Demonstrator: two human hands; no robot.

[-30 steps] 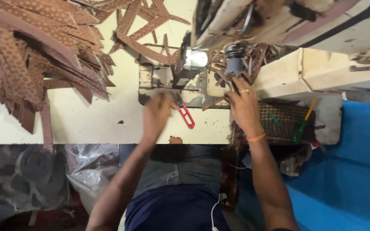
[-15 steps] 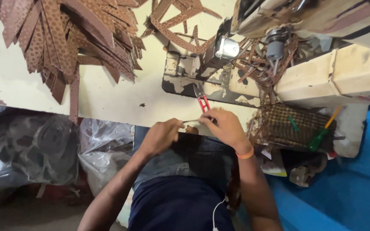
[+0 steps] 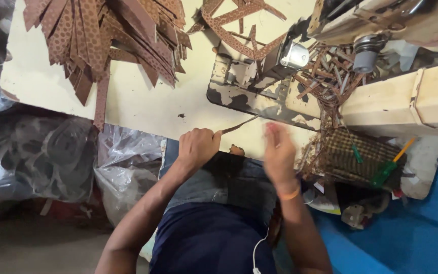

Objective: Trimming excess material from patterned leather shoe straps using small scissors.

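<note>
Pinching a thin brown strip [image 3: 239, 125], left hand [image 3: 197, 146] sits beside right hand [image 3: 279, 152].

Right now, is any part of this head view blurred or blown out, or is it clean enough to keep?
Head view: the right hand is smeared by motion blur, its fingers indistinct; the left hand is sharp, pinching a thin brown strip. The metal part on the sewing machine glares white. The perforated brown strips and pale table are evenly lit and crisp; edges bow from the wide lens.

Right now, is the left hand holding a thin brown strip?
Yes, the left hand is closed around one end of a thin brown strip that sticks out over the table edge.
</note>
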